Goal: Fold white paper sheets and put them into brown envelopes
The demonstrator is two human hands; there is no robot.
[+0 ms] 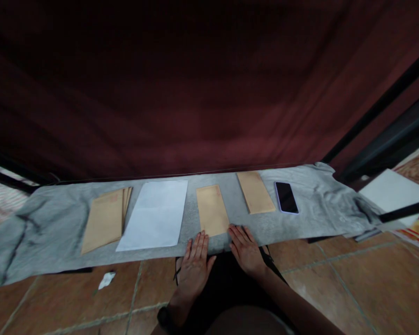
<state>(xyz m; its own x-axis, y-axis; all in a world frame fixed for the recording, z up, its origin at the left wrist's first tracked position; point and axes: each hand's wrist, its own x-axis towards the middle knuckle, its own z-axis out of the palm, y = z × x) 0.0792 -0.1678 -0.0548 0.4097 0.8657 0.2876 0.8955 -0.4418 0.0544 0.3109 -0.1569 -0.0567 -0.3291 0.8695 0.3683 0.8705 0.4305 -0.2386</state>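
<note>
A single brown envelope [212,209] lies flat on the grey cloth in front of me. My left hand [195,263] rests palm down at its near left corner, fingers stretched out. At the near right corner lies my right hand [245,246], also flat, fingertips by the envelope's edge. Neither hand grips anything. Left of the envelope is a stack of white paper [155,214], and beyond that a fanned pile of brown envelopes [104,221]. Right of centre sits another brown envelope or small stack [255,193], with a dark-screened phone [287,197] in a purple case beside it.
The grey cloth [310,200] covers a long narrow surface, rumpled at both ends. A dark red curtain [202,102] hangs behind it. Black metal bars [380,107] stand at the sides. A crumpled white scrap [106,280] lies on the tiled floor [73,298].
</note>
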